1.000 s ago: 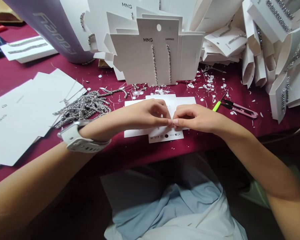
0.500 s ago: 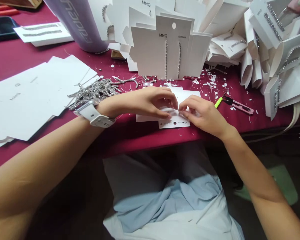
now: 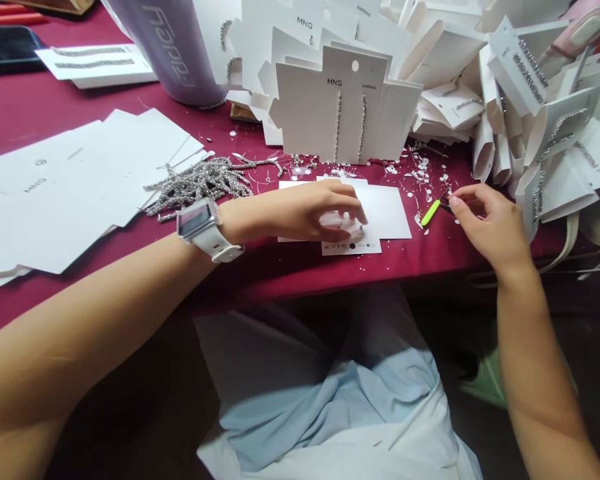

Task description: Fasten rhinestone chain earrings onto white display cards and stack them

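Note:
My left hand (image 3: 323, 210), with a white-strapped watch on its wrist, arches over a white earring card (image 3: 387, 210) lying on the table. Its thumb and fingers are curved and apart, resting on the card. Small dark points show on the card under the fingers. To the right, my right hand (image 3: 495, 223) has its thumb and forefinger closed over the pink-and-black cutter, now mostly hidden by the hand. Beside these fingertips lies a yellow-green handled tool (image 3: 431, 213) with a thin tip. A heap of silver rhinestone chains (image 3: 195, 183) lies left of my left hand.
Printed blank cards (image 3: 55, 193) are spread at left. Behind the work, white MNG earring cards (image 3: 350, 107) stand in a row, with more piled on the right (image 3: 560, 127). A purple tumbler (image 3: 173, 53) and a phone (image 3: 10, 50) stand farther back. White scraps litter the maroon cloth (image 3: 260, 273).
My right hand has left the card and moved right to the cutter. My left hand stays over the card, its fingers slightly shifted. The view has turned a little.

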`<state>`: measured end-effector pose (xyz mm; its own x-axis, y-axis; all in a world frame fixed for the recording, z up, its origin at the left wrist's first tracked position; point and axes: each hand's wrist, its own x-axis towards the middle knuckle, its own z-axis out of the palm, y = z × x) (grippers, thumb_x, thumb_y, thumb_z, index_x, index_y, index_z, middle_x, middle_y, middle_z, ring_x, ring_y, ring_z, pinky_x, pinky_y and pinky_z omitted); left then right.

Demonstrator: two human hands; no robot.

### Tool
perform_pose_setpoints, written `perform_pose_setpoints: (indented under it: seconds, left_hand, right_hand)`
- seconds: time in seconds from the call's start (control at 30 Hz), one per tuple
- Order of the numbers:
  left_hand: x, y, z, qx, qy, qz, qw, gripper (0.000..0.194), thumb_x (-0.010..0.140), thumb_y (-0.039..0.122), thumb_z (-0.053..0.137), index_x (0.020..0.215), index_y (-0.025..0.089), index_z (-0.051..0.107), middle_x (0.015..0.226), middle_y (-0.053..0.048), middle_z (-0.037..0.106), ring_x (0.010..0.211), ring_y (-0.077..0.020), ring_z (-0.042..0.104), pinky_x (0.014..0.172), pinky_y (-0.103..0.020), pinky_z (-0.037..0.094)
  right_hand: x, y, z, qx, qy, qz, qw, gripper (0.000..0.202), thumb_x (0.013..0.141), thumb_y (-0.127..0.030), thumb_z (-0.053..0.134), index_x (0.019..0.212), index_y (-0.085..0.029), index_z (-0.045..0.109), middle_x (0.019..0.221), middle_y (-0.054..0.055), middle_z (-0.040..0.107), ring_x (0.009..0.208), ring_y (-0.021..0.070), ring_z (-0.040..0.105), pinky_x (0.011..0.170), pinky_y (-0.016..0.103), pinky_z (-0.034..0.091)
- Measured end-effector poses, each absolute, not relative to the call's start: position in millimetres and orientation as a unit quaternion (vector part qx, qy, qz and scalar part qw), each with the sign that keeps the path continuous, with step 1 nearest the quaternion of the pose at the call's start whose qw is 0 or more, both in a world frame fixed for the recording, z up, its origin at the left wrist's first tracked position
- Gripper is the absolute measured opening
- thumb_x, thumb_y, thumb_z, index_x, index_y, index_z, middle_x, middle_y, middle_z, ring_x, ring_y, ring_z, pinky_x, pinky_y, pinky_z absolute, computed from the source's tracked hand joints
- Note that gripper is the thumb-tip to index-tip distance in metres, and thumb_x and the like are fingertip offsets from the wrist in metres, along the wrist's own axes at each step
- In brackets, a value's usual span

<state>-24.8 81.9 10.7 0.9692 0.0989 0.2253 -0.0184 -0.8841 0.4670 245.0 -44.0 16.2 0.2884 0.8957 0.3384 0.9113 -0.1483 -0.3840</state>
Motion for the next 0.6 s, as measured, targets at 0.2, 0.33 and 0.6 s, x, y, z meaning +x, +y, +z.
perform_pose_setpoints:
  seconds: [0.2, 0.33, 0.6]
  left_hand:
    - [-23.8, 76.4, 10.4, 0.975, 0.023, 0.139, 0.17, 0.024, 0.086, 0.032, 0.047, 0.098, 0.018, 0.062, 0.098, -0.007, 0.06, 0.092, -0.0147, 0.052, 0.083, -0.026, 0.04]
    - [-23.5, 74.9, 10.8, 0.98, 0.03, 0.132, 0.149, 0.024, 0.087, 0.034, 0.046, 0.099, 0.02, 0.062, 0.099, -0.005, 0.061, 0.091, -0.0148, 0.052, 0.084, -0.026, 0.039]
    - [-12.9, 66.0, 6.0, 0.989, 0.069, 0.131, -0.01, 0.029, 0.094, 0.033, 0.031, 0.091, 0.018, 0.056, 0.087, -0.004, 0.061, 0.077, -0.0163, 0.05, 0.07, -0.028, 0.037]
  right_hand:
    - [256.4, -52.0, 8.6, -0.776, -0.583, -0.007, 0.241, 0.016, 0.079, -0.032, 0.05, 0.083, -0.02, 0.059, 0.081, 0.005, 0.06, 0.067, 0.0145, 0.053, 0.065, 0.03, 0.043]
    - [257.2, -51.6, 8.4, -0.77, -0.595, -0.05, 0.228, 0.014, 0.08, -0.03, 0.048, 0.082, -0.021, 0.058, 0.08, 0.005, 0.058, 0.068, 0.0156, 0.051, 0.068, 0.031, 0.043]
    - [266.8, -53.8, 9.9, -0.781, -0.583, -0.091, 0.203, 0.012, 0.079, -0.028, 0.049, 0.08, -0.02, 0.057, 0.081, 0.009, 0.058, 0.071, 0.0187, 0.048, 0.076, 0.035, 0.04]
